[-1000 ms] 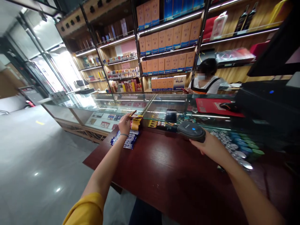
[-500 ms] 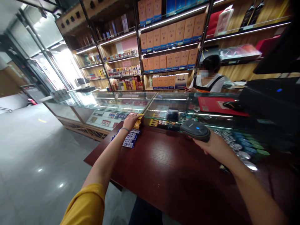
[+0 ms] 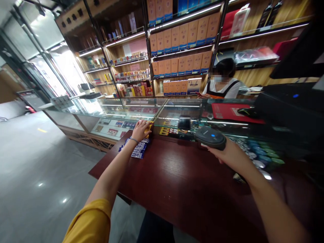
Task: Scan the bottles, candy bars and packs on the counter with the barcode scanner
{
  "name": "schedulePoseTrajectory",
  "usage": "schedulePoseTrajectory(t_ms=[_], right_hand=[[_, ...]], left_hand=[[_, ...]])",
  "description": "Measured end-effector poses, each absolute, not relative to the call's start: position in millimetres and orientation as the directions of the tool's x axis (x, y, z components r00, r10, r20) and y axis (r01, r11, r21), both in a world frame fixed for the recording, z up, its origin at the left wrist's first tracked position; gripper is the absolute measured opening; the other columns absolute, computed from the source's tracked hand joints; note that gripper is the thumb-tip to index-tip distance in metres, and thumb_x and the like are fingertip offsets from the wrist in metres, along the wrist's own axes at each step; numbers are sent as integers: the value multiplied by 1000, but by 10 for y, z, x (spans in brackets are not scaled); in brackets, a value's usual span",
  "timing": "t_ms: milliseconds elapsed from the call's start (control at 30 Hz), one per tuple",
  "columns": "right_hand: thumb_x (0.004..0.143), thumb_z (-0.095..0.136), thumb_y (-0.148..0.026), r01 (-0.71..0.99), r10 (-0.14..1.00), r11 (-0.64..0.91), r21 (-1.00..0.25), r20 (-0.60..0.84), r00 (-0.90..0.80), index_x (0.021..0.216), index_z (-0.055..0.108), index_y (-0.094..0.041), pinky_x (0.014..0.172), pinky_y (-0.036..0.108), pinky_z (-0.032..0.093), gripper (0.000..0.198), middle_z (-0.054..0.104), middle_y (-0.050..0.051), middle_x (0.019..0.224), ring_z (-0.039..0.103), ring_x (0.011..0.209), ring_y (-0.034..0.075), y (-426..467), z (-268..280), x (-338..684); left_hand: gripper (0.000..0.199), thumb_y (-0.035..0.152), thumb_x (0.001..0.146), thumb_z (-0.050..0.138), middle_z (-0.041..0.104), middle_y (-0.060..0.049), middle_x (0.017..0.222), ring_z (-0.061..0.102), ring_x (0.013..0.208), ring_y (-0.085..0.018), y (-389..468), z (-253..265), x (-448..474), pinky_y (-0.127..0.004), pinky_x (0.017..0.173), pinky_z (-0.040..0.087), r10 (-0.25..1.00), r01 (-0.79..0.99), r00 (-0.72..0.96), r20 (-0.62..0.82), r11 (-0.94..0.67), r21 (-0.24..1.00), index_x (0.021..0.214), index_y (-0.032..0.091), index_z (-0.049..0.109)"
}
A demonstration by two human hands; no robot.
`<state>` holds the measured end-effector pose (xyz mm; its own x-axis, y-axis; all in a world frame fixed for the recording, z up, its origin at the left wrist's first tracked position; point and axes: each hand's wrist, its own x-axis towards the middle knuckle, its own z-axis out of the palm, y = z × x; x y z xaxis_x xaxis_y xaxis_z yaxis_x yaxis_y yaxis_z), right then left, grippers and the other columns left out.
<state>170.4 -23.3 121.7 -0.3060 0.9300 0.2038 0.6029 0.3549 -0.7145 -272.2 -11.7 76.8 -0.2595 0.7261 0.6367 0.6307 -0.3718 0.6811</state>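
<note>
My right hand is closed round a black barcode scanner with a lit blue spot, held above the right part of the dark red-brown table. At the table's far left edge, my left hand grips a bunch of yellow packets. Its thumb lies across their near side, while the fingertips are partly hidden. Just below that hand, several blue and silver packets lie spread on the table, partly covered by my wrist.
A glass display counter runs behind the table. Silver, blue and green cans stand at the right, near a dark monitor. A red mat lies on the counter. Behind it is a masked person before shelves of orange boxes.
The whole view has shifted slightly. My left hand now covers more of the yellow packets, with its thumb laid over them. My right hand keeps the scanner in nearly the same place.
</note>
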Motion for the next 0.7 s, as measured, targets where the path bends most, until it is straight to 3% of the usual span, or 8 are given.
schedulePoseTrajectory(t_ms=[167,333,533,600,700], right_hand=[[82,65,-49,648,940,327,-688,164,-301,106,66,-21,48,32,46,37,63,-2,52,60,41,21,-264,1352,1830],[81,66,-45,668,963,227,-709,62,-261,99,66,-23,42,29,40,28,60,-4,50,57,40,20,-208,1412,2093],[80,67,-37,637,983,111,-763,-10,-184,86,59,-23,39,27,37,16,57,-4,51,51,39,16,-145,1436,2399],[79,68,-35,618,987,90,-781,-11,-158,84,56,-24,40,27,37,16,56,-4,51,50,39,15,-142,1449,2487],[79,68,-31,591,989,82,-803,-7,-146,81,53,-23,41,26,38,17,55,-4,50,49,39,14,-134,1461,2634]], left_hand=[[39,24,70,88,71,-11,124,52,138,-36,-117,691,-2378,-49,127,23,783,593,-185,593,-392,703,108,29,77],[27,28,80,81,70,-11,117,58,124,-34,-77,440,-1695,-48,122,34,777,603,-130,616,-430,671,107,28,77],[25,13,74,84,70,-11,108,61,123,-31,35,144,-743,-48,122,37,872,210,-153,465,-431,878,94,26,77],[26,14,80,79,68,-11,118,59,127,-30,118,47,-471,-50,122,38,871,315,-32,490,-457,832,103,25,76],[38,17,90,67,61,-13,140,55,135,-30,281,-119,-112,-52,120,42,807,608,233,543,-557,566,128,24,69]])
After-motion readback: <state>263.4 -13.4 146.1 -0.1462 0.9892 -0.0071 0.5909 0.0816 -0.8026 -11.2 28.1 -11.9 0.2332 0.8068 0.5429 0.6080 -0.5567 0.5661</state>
